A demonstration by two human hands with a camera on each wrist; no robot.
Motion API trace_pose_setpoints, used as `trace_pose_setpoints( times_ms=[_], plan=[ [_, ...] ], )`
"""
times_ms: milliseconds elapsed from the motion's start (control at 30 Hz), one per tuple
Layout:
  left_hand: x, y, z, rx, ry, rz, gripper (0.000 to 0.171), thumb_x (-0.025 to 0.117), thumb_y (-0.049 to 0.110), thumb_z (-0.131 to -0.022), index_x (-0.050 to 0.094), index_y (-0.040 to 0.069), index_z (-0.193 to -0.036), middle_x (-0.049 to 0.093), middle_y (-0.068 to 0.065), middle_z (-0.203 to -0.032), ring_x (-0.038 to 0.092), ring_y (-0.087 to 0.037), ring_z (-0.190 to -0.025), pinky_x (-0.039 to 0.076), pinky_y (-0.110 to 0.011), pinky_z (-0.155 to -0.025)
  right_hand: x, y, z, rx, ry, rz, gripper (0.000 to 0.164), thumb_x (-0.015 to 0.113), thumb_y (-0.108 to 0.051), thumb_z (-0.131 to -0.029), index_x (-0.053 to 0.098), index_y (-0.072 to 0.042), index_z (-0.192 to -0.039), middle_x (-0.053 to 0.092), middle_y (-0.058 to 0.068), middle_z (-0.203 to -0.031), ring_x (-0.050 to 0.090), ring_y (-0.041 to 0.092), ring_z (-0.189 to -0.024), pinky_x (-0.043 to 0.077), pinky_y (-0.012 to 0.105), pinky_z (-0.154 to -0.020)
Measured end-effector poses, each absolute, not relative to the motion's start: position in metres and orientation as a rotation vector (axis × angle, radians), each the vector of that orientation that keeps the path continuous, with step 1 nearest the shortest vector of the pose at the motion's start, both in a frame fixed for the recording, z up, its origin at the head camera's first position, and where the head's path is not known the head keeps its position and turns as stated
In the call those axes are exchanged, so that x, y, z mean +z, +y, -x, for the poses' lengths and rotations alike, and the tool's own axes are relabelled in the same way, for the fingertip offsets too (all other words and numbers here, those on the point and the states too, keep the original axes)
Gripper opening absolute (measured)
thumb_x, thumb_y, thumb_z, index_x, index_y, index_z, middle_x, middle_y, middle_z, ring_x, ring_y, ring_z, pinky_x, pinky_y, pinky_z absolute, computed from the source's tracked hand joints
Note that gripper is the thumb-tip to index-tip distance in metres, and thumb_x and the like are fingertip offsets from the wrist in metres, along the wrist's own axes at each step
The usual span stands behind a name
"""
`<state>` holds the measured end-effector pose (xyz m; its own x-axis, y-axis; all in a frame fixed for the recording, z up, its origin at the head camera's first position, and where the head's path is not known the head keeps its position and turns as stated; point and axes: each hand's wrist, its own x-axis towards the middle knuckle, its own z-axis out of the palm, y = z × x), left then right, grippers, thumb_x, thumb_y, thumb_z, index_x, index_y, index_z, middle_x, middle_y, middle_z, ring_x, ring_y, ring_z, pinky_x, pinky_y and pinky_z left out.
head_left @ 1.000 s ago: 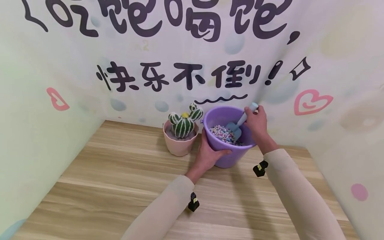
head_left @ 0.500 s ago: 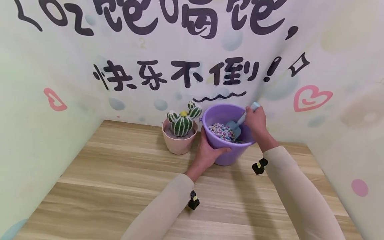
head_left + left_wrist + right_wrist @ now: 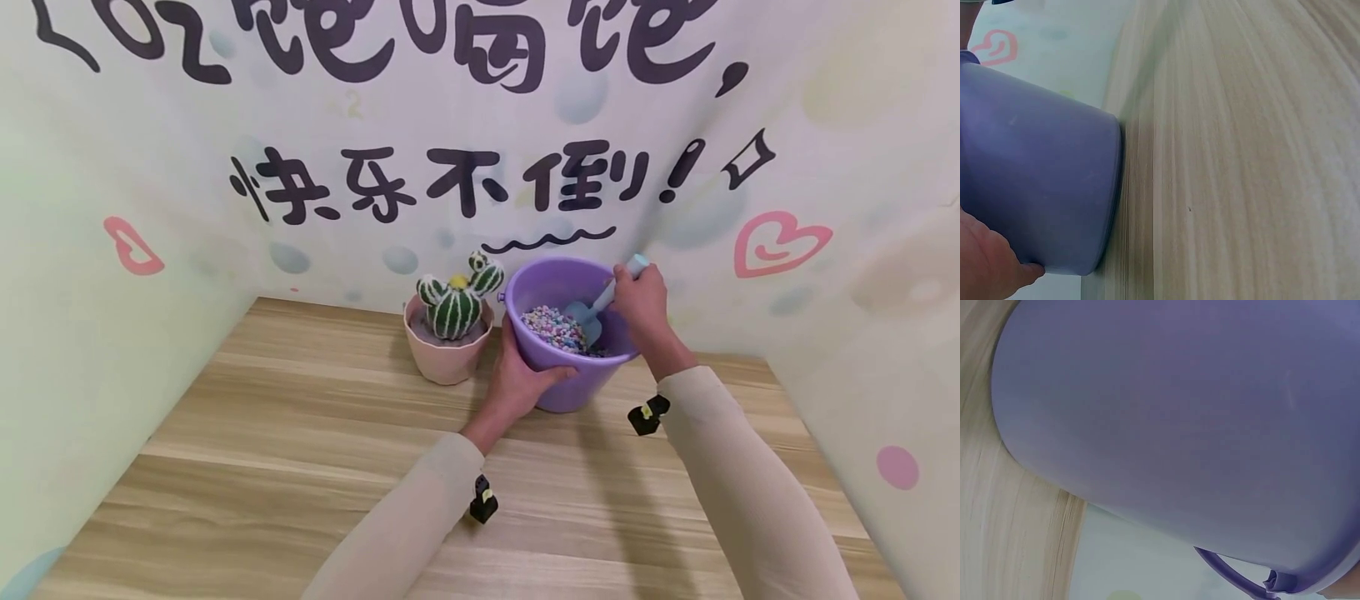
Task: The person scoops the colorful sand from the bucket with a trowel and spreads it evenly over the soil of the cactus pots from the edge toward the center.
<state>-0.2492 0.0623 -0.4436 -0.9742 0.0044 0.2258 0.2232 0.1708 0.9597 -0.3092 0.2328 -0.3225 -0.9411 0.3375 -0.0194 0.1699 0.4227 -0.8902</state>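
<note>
A purple bucket (image 3: pixel 570 392) stands on the wooden table against the back wall, with small multicoloured pellets (image 3: pixel 551 327) inside. My left hand (image 3: pixel 516 383) grips its left side, thumb across the front below the rim and fingers round the side, partly hidden. In the left wrist view, part of that hand (image 3: pixel 988 262) lies against the bucket wall. Over the bucket's right rim, my right hand (image 3: pixel 643 304) holds a light blue toy shovel (image 3: pixel 600 302) by its handle. The shovel's blade points down into the pellets. The right wrist view shows mostly the bucket's outer wall (image 3: pixel 1166 425).
Close to the bucket's left side is a pink pot (image 3: pixel 447 364) with a knitted-looking green cactus (image 3: pixel 454 313). Printed cloth walls (image 3: pixel 360 258) enclose the table's back and sides. A purple bucket handle (image 3: pixel 1232 575) hangs by the rim in the right wrist view.
The scene has shifted slightly upward in the head view. Both hands keep their hold, and the shovel stays in the pellets with little visible movement.
</note>
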Motion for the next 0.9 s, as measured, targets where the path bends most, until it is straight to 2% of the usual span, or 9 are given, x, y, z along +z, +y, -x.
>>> trace_pose_setpoints(
  times_ms=[100,267,367,567,900],
  plan=[
    [-0.4433,0.0625,0.2491,-1.905,-2.264,0.226,0.131,0.091,0.038,-0.064,0.000,0.027,-0.157,0.024,-0.003,-0.159,0.030,-0.019,-0.143,0.028,-0.037,-0.116,-0.3220,0.2333,0.3090,1.532,-2.518,0.440,0.041,0.042,-0.030,-0.104,0.041,0.004,-0.126,0.062,0.019,-0.122,0.063,0.022,-0.080,0.056,0.041,-0.086],
    [-0.4435,0.0625,0.2497,-1.914,-2.230,0.256,0.130,0.092,0.036,-0.063,0.001,0.028,-0.157,0.024,-0.006,-0.159,0.030,-0.019,-0.142,0.028,-0.037,-0.116,-0.3224,0.2337,0.3087,1.531,-2.527,0.415,0.040,0.043,-0.029,-0.103,0.043,0.004,-0.124,0.064,0.021,-0.120,0.063,0.014,-0.069,0.059,0.032,-0.074],
    [-0.4440,0.0625,0.2502,-1.914,-2.227,0.266,0.130,0.092,0.036,-0.063,0.001,0.027,-0.157,0.024,-0.007,-0.159,0.030,-0.019,-0.142,0.028,-0.037,-0.116,-0.3224,0.2337,0.3084,1.537,-2.524,0.415,0.039,0.043,-0.030,-0.103,0.044,0.003,-0.124,0.064,0.020,-0.119,0.062,0.013,-0.068,0.058,0.028,-0.068],
    [-0.4437,0.0619,0.2498,-1.917,-2.254,0.251,0.131,0.091,0.039,-0.064,-0.001,0.029,-0.156,0.024,-0.002,-0.160,0.030,-0.017,-0.142,0.028,-0.036,-0.116,-0.3231,0.2339,0.3099,1.597,-2.490,0.414,0.039,0.045,-0.030,-0.103,0.046,0.003,-0.125,0.063,0.020,-0.117,0.062,0.010,-0.069,0.059,0.030,-0.070],
    [-0.4428,0.0609,0.2493,-1.943,-2.249,0.261,0.131,0.091,0.041,-0.064,-0.002,0.030,-0.156,0.022,0.001,-0.160,0.028,-0.014,-0.142,0.027,-0.035,-0.116,-0.3224,0.2349,0.3094,1.722,-2.412,0.392,0.036,0.046,-0.028,-0.102,0.050,0.003,-0.120,0.063,0.024,-0.116,0.063,0.008,-0.066,0.057,0.024,-0.059]
  ],
)
